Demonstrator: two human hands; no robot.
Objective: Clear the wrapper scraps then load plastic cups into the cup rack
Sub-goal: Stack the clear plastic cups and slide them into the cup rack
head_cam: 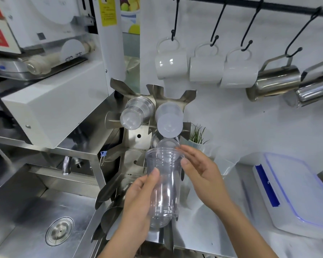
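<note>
A stack of clear plastic cups (163,185) is held rim-up in front of the steel cup rack (132,135). My left hand (140,200) grips the stack from the left, thumb across its side. My right hand (199,170) touches the rim with its fingertips from the right. The rack's upper slots hold a clear cup stack (136,113) and a frosted cup stack (169,120), bottoms toward me. Another clear cup (164,143) shows just behind the held stack's rim. No wrapper scraps are in view.
A steel sink (35,216) with a drain lies at lower left. A white lidded box (295,194) sits on the counter at right. White mugs (205,68) and steel pitchers (276,81) hang from wall hooks above. A white machine (50,107) stands left of the rack.
</note>
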